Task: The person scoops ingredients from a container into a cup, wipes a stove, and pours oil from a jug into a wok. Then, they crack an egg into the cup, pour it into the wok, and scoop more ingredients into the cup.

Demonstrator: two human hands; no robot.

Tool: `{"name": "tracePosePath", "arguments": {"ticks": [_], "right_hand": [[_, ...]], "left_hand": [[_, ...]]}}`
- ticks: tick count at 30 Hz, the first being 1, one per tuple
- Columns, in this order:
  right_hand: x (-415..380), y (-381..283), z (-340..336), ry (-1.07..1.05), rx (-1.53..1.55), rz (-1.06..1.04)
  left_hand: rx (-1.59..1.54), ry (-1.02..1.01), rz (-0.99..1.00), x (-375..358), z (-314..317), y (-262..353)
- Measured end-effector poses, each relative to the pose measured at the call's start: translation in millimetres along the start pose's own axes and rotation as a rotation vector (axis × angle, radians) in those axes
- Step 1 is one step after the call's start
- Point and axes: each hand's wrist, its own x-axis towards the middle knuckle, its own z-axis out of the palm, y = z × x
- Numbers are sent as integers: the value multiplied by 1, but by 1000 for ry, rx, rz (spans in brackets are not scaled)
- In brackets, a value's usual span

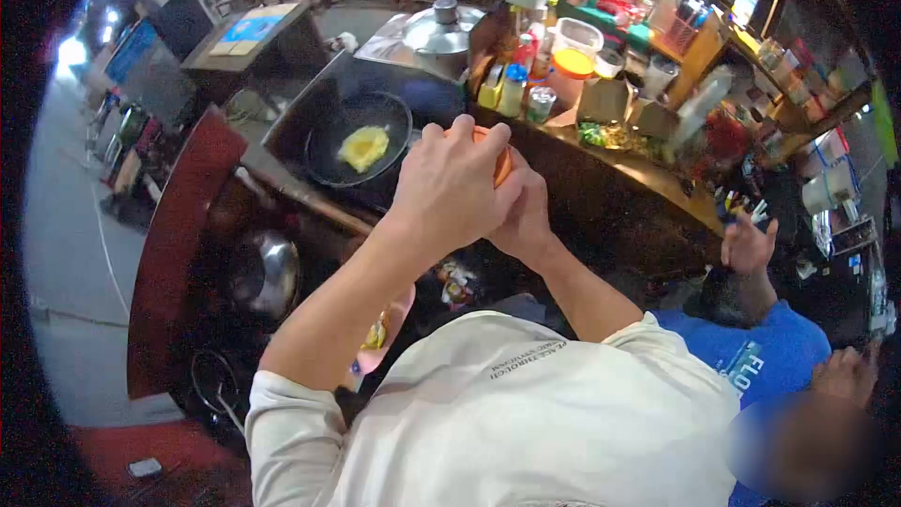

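My left hand (450, 178) is wrapped round a small orange object (503, 165), most of it hidden by my fingers. Against it from the other side closes my right hand (526, 216), partly behind the left one. What kind of thing the orange object is, I cannot tell. Just left of my hands, a dark frying pan (314, 161) sits on a black cooking surface, with yellow egg (363, 147) lying in it.
A lidded metal pot (441, 33) stands behind the pan. Jars, bottles and a tub with a yellow top (572, 62) crowd the wooden counter at right, near an open box of chopped food (605, 131). A person in a blue shirt (770, 347) is close on my right.
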Motion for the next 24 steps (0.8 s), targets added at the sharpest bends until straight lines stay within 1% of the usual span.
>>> {"name": "tracePosePath", "arguments": {"ticks": [1, 3, 4, 5, 7, 8, 9, 11, 12, 13, 14, 16, 17, 18, 19, 20, 21, 22, 24], "right_hand": [[10, 10, -15, 1, 46, 18], [30, 36, -50, 7, 136, 46], [36, 59, -65, 13, 403, 128], [44, 75, -88, 29, 395, 122], [63, 99, -135, -5, 275, -182], [70, 107, -155, -41, 282, -42], [85, 111, -172, -21, 269, -45], [113, 115, -200, 162, 1575, 574], [117, 113, -216, 178, 1573, 456], [115, 127, -231, 212, 1550, 422], [116, 148, -247, 294, 749, 224], [115, 162, -293, 396, 12, 96], [113, 168, -322, 431, -19, 88], [107, 174, -353, 215, 118, 64], [102, 176, -374, 93, 214, 77], [100, 178, -394, 29, 263, 91], [98, 179, -409, 27, 271, 108], [96, 178, -427, 41, 276, 114], [95, 182, -458, 110, 267, 127]], "left_hand": [[-5, 2, 11, 18, 5, 5], [-84, 76, 231, 57, 16, 13], [-117, 80, 317, 78, 18, 20], [-118, 83, 335, 100, 22, 24], [-214, 14, 632, 149, 32, 34], [-215, 78, 719, 176, 39, 41], [-219, 79, 743, 201, 49, 50], [-131, 75, 501, 242, 72, 80], [-52, 43, 279, 259, 81, 105], [-22, 71, 217, 276, 94, 125], [-71, 76, 279, 293, 99, 139], [-133, 104, 389, 323, 101, 165], [-200, 47, 612, 338, 99, 173], [-259, -12, 830, 353, 98, 179], [-318, -22, 1042, 372, 101, 184], [-370, -133, 1177, 384, 103, 194], [-416, -239, 1309, 393, 101, 205], [-417, -231, 1327, 400, 100, 218], [-559, -369, 1627, 410, 99, 242]]}}
